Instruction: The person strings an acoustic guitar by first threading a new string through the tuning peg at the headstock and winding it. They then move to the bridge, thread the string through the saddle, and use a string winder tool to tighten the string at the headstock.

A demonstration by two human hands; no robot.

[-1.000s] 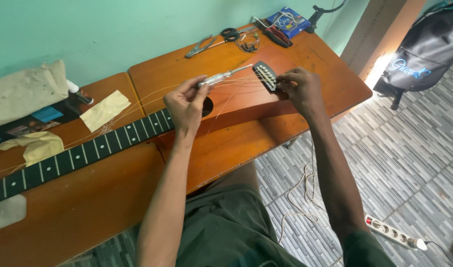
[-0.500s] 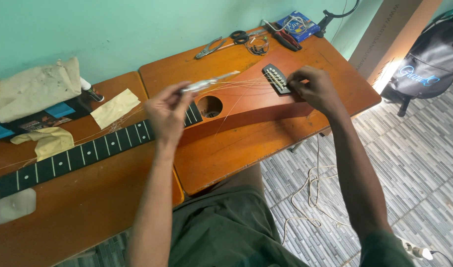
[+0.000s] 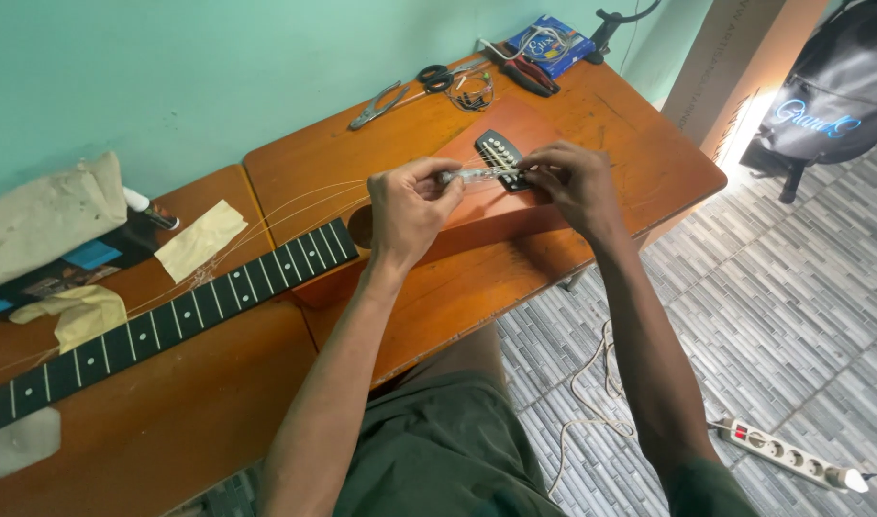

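Now: left hand (image 3: 410, 206), right hand (image 3: 572, 182) pinch metal tool (image 3: 472, 175) | horizontal, toward bridge (image 3: 500, 155)

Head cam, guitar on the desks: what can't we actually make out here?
- Sound hole: mostly covered by the left hand.
- Small pale tool between both hands: blurred, its kind unclear.
- Right hand hides part of the bridge and where the strings end.
- Guitar neck: headstock cut off by the left frame edge.
- Items by the blue box: too small to identify.
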